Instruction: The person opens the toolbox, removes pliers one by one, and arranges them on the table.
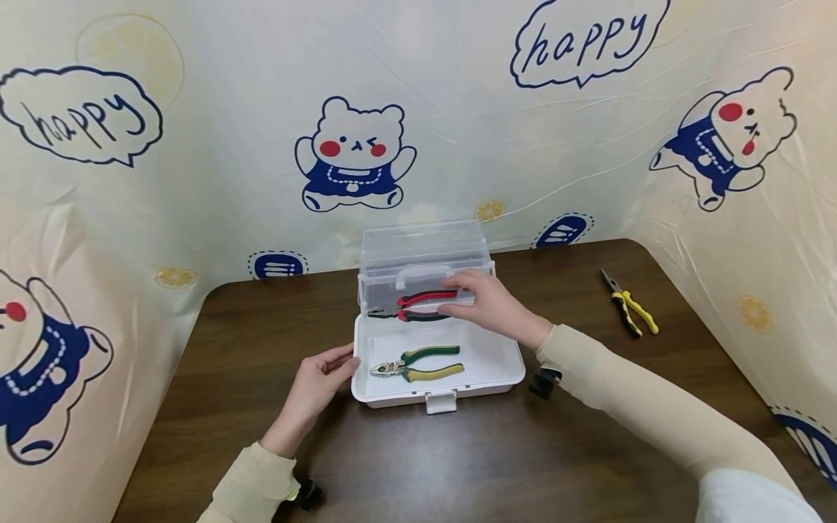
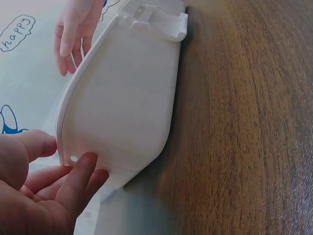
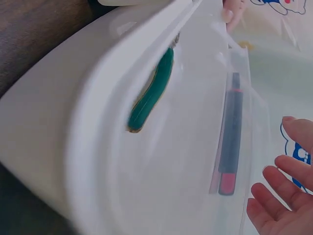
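1. The bench (image 1: 445,465) has a dark brown, wood-grained top with rounded far corners and a soft sheen near its front.
2. A white box (image 1: 493,359), its clear lid (image 1: 425,249) raised at the back, stands near the middle, its latch (image 1: 441,403) facing the near edge.
3. Yellow-and-black pliers (image 1: 618,298) lie well apart from the box, to its right, nose toward the far edge, handles spread.

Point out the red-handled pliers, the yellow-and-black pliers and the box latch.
Red-handled pliers (image 1: 428,296): head view, upper handle.
Yellow-and-black pliers (image 1: 641,311): head view, yellow handle.
Box latch (image 1: 441,402): head view, front tab.
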A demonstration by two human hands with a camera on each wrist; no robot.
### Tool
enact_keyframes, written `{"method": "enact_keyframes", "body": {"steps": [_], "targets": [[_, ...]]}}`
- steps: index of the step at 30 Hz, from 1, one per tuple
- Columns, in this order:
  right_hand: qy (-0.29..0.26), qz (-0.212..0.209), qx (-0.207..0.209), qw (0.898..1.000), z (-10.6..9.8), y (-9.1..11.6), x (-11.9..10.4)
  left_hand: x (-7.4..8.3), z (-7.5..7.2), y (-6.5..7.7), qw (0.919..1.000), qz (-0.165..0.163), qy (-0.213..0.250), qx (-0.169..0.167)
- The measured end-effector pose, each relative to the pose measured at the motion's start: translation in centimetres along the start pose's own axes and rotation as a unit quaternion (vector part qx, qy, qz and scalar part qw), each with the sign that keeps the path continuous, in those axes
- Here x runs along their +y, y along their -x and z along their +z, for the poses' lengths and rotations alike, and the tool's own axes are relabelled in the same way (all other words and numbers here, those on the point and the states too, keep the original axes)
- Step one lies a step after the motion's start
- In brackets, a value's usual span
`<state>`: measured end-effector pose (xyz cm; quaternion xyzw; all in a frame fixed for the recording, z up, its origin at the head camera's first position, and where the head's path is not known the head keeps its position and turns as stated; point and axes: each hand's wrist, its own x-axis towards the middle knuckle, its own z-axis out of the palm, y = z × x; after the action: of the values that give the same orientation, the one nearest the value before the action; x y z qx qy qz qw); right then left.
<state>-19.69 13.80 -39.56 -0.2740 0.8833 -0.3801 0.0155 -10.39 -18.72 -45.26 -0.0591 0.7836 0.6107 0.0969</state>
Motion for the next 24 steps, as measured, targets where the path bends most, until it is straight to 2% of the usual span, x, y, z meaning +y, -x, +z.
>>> {"method": "enact_keyframes", "body": {"steps": [7, 12, 24], "targets": [[0.012, -0.022, -0.042, 0.999, 1.0, -1.8, -0.5, 0.0, 0.0, -0.2, 1.0, 0.002, -0.001, 0.002], [0.04, -0.012, -0.068, 0.997, 1.6, -2.7, -0.8, -0.1, 0.1, -0.3, 1.0, 0.004, 0.002, 0.0], [0.103, -0.02, -0.136, 0.985, 2.2, -4.1, -0.7, -0.2, 0.1, -0.3, 1.0, -0.004, -0.003, 0.002]]}}
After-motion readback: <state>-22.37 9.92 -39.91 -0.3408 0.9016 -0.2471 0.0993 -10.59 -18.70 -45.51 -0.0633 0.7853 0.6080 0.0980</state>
